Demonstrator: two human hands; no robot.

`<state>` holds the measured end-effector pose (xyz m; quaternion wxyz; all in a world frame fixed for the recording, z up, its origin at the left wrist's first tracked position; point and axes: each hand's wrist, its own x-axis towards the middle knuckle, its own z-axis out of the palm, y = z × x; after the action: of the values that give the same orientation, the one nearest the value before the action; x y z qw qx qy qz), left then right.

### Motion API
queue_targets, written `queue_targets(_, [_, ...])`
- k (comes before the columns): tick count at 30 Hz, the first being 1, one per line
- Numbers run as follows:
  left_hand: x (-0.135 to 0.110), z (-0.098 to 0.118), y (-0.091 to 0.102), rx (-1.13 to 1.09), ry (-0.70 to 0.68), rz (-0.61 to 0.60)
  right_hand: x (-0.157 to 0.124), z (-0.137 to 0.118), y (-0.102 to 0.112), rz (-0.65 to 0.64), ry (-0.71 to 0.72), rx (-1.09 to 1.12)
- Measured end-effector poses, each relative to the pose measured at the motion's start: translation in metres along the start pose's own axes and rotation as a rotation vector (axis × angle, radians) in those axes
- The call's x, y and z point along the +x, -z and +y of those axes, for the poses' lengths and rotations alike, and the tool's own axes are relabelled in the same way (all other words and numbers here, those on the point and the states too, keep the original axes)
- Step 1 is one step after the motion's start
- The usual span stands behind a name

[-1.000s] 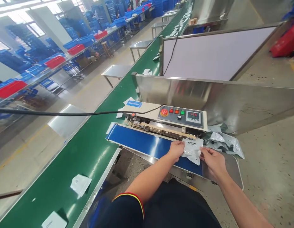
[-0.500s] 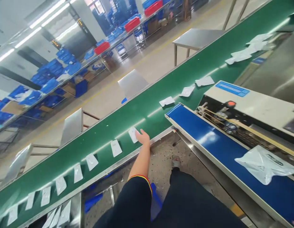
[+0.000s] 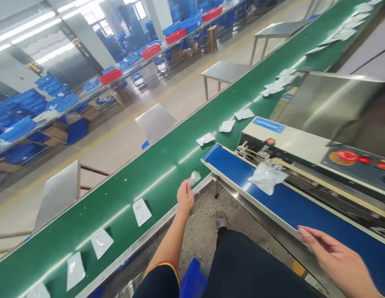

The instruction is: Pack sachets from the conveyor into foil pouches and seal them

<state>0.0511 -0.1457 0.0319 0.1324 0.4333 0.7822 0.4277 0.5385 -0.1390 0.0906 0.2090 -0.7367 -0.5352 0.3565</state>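
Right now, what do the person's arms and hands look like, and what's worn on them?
Both are bare, no gloves: left hand, right hand. The left arm has a short dark navy sleeve edged with red and yellow piping. The right arm shows no sleeve; no watch or rings show.

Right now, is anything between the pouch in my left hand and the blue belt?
Nothing visible. The left hand holds the small pouch just beside the bare end of the blue belt; another pouch lies farther along that belt.

Blue crates [image 3: 24, 99] and red crates [image 3: 110, 76] sit far behind a steel table [image 3: 225, 70]
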Motion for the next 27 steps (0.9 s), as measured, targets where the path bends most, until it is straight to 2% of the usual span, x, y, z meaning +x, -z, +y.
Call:
queue_targets(3, [-0.053, 0.076, -0.044, -0.212, -0.185, -0.235, -0.014, -0.029, -0.011, -0.145, 0.015, 0.220])
queue_targets(6, [-0.108, 0.152, -0.093, -0.427, -0.198, -0.564, -0.023, -0.035, -0.011, -0.070, 0.079, 0.435])
queue_targets(9, [-0.156, 0.212, -0.141, -0.554, -0.112, -0.844, -0.029, -0.009, 0.009, 0.097, 0.007, 0.529])
queue_targets(12, [-0.195, 0.254, -0.189, -0.590, -0.027, -0.990, -0.038, 0.034, 0.044, 0.284, -0.118, 0.595])
queue_targets(15, [-0.228, 0.286, -0.234, -0.635, 0.075, -1.073, -0.045, 0.072, 0.079, 0.423, -0.260, 0.747])
queue_targets(20, [-0.260, 0.321, -0.287, -0.690, 0.267, -1.165, -0.037, 0.105, 0.120, 0.391, -0.428, 0.949])
queue_targets(22, [-0.262, 0.328, -0.301, -0.671, 0.330, -1.133, -0.024, 0.111, 0.128, 0.428, -0.478, 0.974])
queue_targets(25, [-0.255, 0.334, -0.318, -0.580, 0.458, -1.015, 0.001, 0.118, 0.132, 0.513, -0.570, 1.013])
queue_targets(27, [-0.248, 0.334, -0.326, -0.530, 0.530, -0.943, 0.018, 0.120, 0.131, 0.494, -0.595, 1.035])
